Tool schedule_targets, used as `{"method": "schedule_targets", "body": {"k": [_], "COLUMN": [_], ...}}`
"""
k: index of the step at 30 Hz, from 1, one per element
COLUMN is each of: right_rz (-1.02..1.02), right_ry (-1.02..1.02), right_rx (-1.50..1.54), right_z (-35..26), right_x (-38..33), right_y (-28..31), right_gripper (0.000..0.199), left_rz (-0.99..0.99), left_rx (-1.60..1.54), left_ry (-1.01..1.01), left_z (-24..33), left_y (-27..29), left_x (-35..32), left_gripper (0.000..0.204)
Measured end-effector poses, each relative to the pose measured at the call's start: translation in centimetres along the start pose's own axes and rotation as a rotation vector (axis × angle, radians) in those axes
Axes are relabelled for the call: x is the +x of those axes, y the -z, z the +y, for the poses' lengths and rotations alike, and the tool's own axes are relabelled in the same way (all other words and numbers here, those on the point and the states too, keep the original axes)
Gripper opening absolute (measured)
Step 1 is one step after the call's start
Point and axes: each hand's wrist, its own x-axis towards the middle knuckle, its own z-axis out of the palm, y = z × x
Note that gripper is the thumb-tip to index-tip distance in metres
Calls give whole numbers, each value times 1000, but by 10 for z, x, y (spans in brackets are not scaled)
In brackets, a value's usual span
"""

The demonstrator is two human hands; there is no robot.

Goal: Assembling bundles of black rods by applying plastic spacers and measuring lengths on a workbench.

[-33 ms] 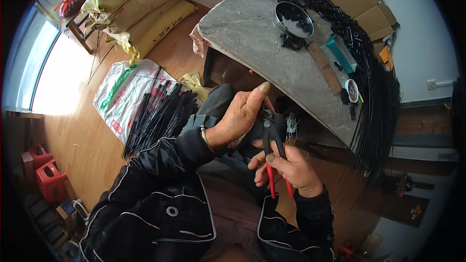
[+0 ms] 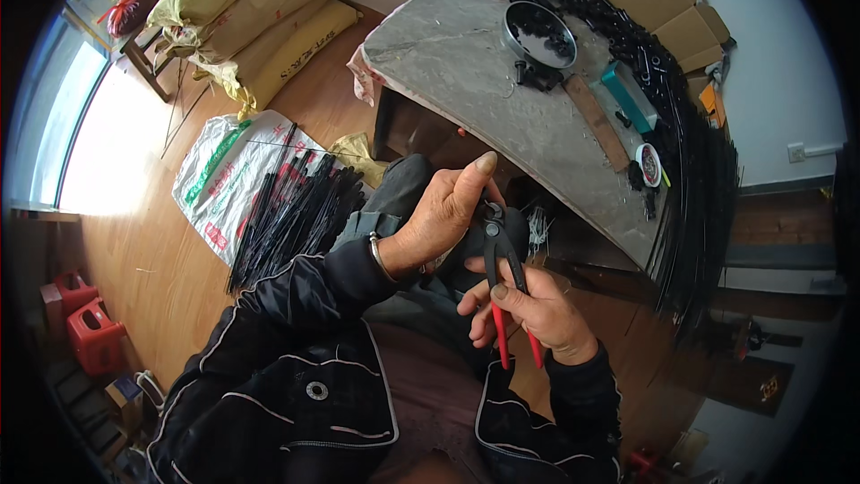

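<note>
My right hand (image 2: 546, 309) grips a pair of pliers (image 2: 493, 246) with a dark head and red handle ends, held upright with the handles a little apart. My left hand (image 2: 434, 220) is closed beside the pliers' jaws, thumb pointing up and away. Whatever the left fingers pinch is hidden behind the thumb and the hand. Both hands are above my lap, just off the near edge of the grey table (image 2: 439, 54).
On the table are a round tin (image 2: 539, 34) with black parts, a teal box (image 2: 629, 97), a wooden strip (image 2: 596, 124) and a small round tub (image 2: 649, 166). Long black rods (image 2: 694, 206) hang over its right side. More rods (image 2: 296, 211) lie on a white sack (image 2: 210, 166) on the floor.
</note>
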Motion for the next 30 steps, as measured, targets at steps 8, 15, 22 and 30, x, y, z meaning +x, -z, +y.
{"method": "schedule_targets", "body": {"k": [8, 15, 22, 30], "right_rz": [2, 273, 216, 187], "right_ry": [-40, -101, 253, -127], "right_rx": [30, -312, -619, -385], "right_z": [7, 9, 11, -17], "right_x": [-4, -1, -7, -16], "right_y": [2, 8, 23, 24], "right_gripper": [39, 20, 23, 17], "left_rz": [-28, 12, 30, 20], "left_rx": [83, 161, 79, 150], "left_ry": [32, -1, 18, 91], "left_z": [-1, -10, -5, -2], "left_y": [-6, -11, -14, -20], "left_x": [0, -4, -2, 1], "left_gripper": [67, 67, 61, 64]}}
